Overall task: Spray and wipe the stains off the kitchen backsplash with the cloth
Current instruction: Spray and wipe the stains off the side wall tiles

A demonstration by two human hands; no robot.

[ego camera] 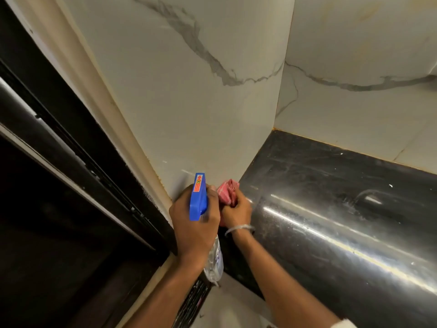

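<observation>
The spray bottle (198, 197) is gripped in the left hand (191, 223), fingers curled around the neck under the blue trigger head, with the clear body hanging down past the wrist. The nozzle points up and forward at the backsplash (189, 102), so it looks held ready for another squirt rather than parked out of the way. Just beside it, the right hand (236, 211) clenches a bunched pink cloth (228, 191). The wad pokes out above the knuckles and sits at the very bottom of the marble panel, right where the panel meets the black counter (331, 197) — whether it actually presses on the tile cannot be told from here. Holding the cloth balled up probably gives a firm pad for rubbing in that tight seam. Both forearms reach forward and in from the bottom of the view, wrists close together, the left one a little nearer the camera and partly covering the right hand's fingers. A thin bracelet (238, 229) rings the right wrist. A pale streak shows on the tile just above the bottle head, and brownish grime runs along the cream trim (94, 91) at the panel's left edge — likely the marks left to wipe. A dark window frame (59, 138) fills the left side.
</observation>
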